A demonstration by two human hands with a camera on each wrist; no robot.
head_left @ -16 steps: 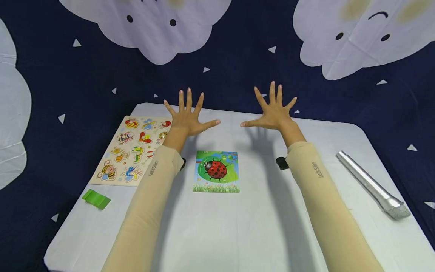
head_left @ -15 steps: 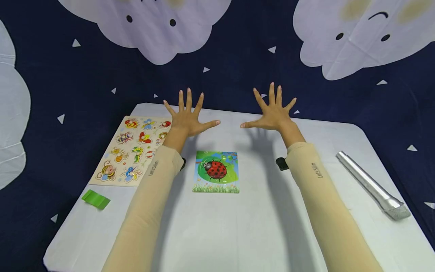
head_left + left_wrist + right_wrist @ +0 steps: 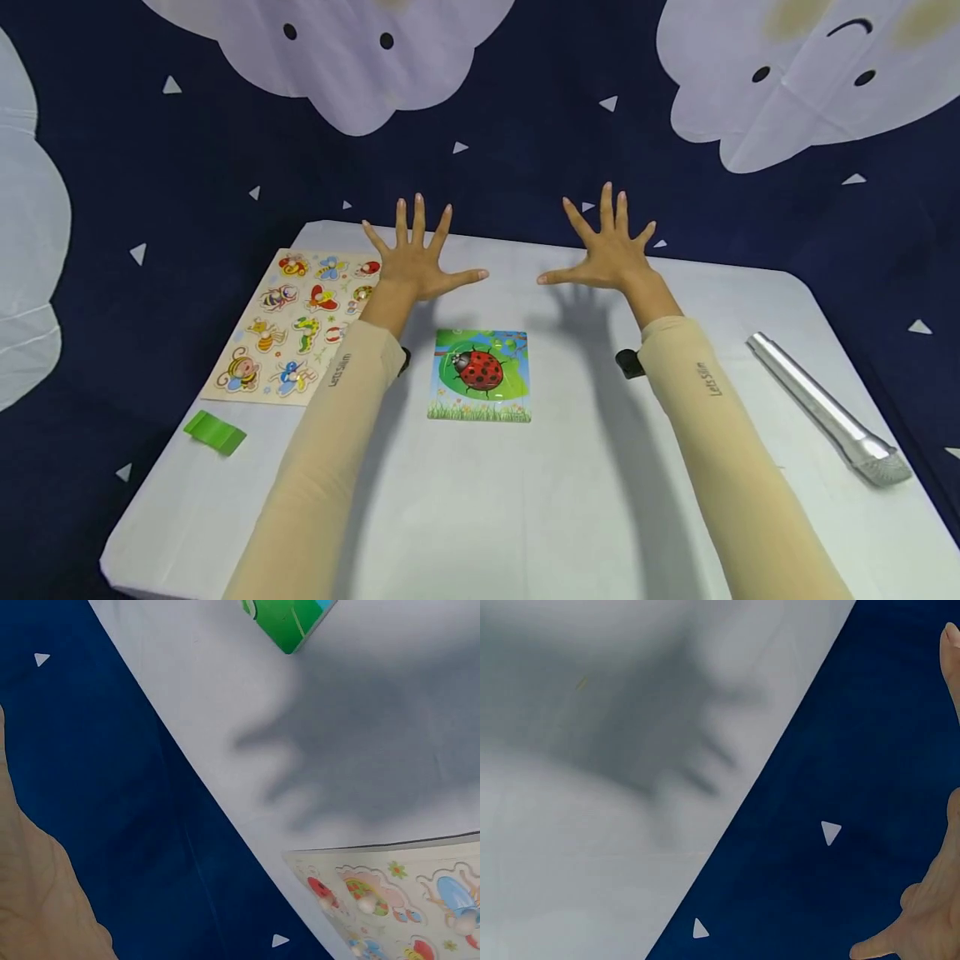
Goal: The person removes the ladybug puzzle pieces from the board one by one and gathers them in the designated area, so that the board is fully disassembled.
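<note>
My left hand point(image 3: 415, 271) hovers above the far side of the table with its fingers spread wide, holding nothing. To its right my right hand point(image 3: 611, 257) is likewise raised, fingers splayed and thumb pointing inward. On the table below and between them lies a square ladybug puzzle point(image 3: 480, 375), whose green corner point(image 3: 292, 622) shows in the left wrist view. Beside the left forearm is a wooden peg board with insect pieces point(image 3: 285, 333); the sleeve hides part of it. In the right wrist view only the edge of the right hand point(image 3: 930, 915) shows.
A green strip point(image 3: 215, 432) lies near the left table edge. A silvery tube with a flared end point(image 3: 825, 408) lies at the right. The white table point(image 3: 480, 517) meets a dark blue cloth point(image 3: 525, 183) with cloud prints behind it.
The head view has shifted slightly, so the table and its things sit a little higher in the picture. Both hands stay raised and spread.
</note>
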